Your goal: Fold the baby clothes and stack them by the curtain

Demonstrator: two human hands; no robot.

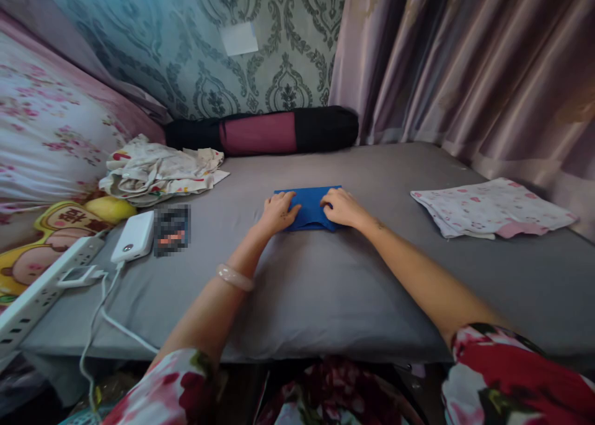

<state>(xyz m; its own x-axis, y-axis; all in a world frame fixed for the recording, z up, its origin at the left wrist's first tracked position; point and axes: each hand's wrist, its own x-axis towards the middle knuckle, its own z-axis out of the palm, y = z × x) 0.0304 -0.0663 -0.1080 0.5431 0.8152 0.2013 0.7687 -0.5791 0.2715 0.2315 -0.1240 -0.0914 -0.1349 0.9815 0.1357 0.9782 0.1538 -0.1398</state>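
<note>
**Blue cloth [309, 209] near the middle of the grey sheet [334, 289]**

From my remote seat, I see the left hand [279, 213] on the cloth's left end, thumb and fingers apart. The right hand [346, 209] rests on its right end, fingers curled; I cannot tell whether they grip. A pink-and-white cloth [488, 208] lies toward the sheet's right edge, a black-and-maroon bag [260, 132] along the far edge.

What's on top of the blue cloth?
The left hand and right hand are on the blue cloth, towards opposite ends. The bits under them are covered, so I can't see those.
</note>
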